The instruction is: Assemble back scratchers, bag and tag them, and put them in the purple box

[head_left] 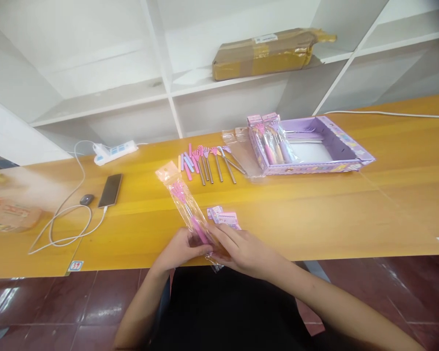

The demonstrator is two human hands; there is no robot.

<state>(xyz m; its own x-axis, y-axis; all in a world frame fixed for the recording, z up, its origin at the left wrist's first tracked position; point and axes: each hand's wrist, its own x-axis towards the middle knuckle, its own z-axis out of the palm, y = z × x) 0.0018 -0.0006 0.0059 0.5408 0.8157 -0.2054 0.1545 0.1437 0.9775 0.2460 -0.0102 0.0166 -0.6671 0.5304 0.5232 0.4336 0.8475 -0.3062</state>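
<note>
A pink back scratcher (199,229) with a claw-shaped head and a metal shaft lies inside a clear plastic bag (167,173). My left hand (181,247) grips the bag around the scratcher's handle, thumb on top. My right hand (237,247) closes on the bag's lower end from the other side, and its fingertips are partly hidden. Just beyond my right hand sit several small printed cards (223,216). Farther back are loose scratcher heads on metal shafts (209,165) and a cluster of pink, blue and orange handles (188,162).
A purple display box (314,165) at the back right holds bagged scratchers (274,141); clear bags (241,151) lie beside it. To the left are a phone (110,190), a mouse (87,199), a cable and a power strip (116,152). A taped carton (265,54) rests on the shelf.
</note>
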